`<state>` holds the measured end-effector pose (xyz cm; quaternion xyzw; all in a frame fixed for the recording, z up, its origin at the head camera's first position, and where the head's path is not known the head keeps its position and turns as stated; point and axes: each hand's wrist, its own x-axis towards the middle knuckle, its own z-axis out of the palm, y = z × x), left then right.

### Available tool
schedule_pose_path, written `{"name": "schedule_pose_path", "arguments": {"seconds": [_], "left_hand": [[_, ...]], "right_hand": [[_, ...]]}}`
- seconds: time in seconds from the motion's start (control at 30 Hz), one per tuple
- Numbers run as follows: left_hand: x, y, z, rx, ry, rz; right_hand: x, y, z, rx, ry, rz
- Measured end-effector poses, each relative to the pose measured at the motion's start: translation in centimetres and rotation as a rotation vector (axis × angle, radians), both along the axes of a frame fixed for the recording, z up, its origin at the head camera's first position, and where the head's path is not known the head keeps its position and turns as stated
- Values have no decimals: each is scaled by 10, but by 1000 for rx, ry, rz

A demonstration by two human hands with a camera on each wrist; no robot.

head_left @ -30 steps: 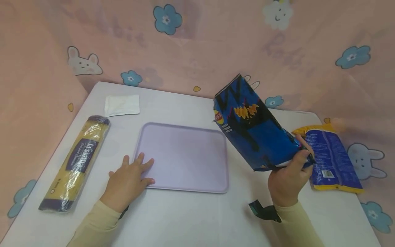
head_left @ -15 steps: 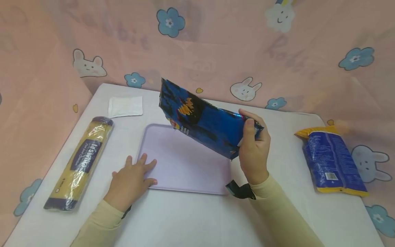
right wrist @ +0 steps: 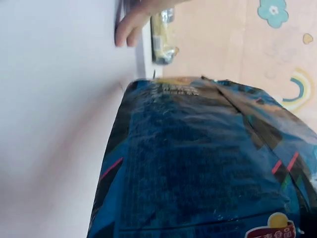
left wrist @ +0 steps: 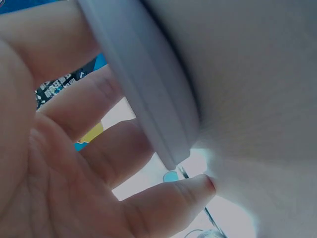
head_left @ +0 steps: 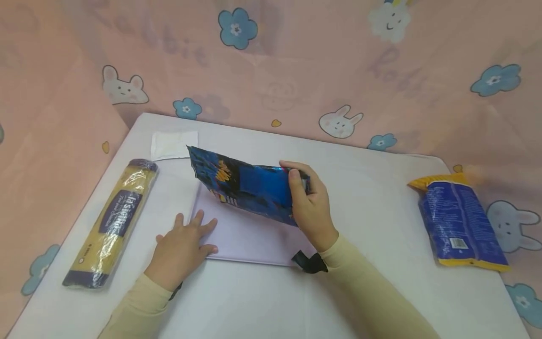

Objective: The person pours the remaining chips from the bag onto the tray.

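My right hand (head_left: 311, 202) grips one end of a dark blue snack bag (head_left: 258, 188), thumb on the near face. The bag is held tilted above the lavender tray (head_left: 250, 242) and covers much of it in the head view. Its printed back (right wrist: 198, 163) fills much of the right wrist view. At the tray's left edge, my left hand (head_left: 179, 252) rests with its fingers spread. The left wrist view has the fingers (left wrist: 119, 153) against the tray's rim (left wrist: 138, 84).
A long yellow pasta packet (head_left: 112, 223) lies on the white table (head_left: 262, 301) at the left, with a flat white sachet (head_left: 173, 145) behind it. Toward the right edge is a blue and yellow bag (head_left: 459, 221). A patterned pink cloth (head_left: 271, 61) stands behind the table.
The right hand has carried the snack bag leftward, from the right side to over the tray, and the bag has turned closer to level. The left hand has stayed at the tray's edge.
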<state>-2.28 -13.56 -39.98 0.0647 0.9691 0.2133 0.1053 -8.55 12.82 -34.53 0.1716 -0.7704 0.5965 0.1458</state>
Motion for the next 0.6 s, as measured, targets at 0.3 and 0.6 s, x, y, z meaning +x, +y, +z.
{"name": "schedule_pose_path", "arguments": {"seconds": [0.3,0.6], "left_hand": [[3,-1,2,-3,0,10],[2,0,1,-7,-7,4]], "right_hand": [[1,3,-3,-21,-12,-10],[7,13,14,-36,8,-55]]}}
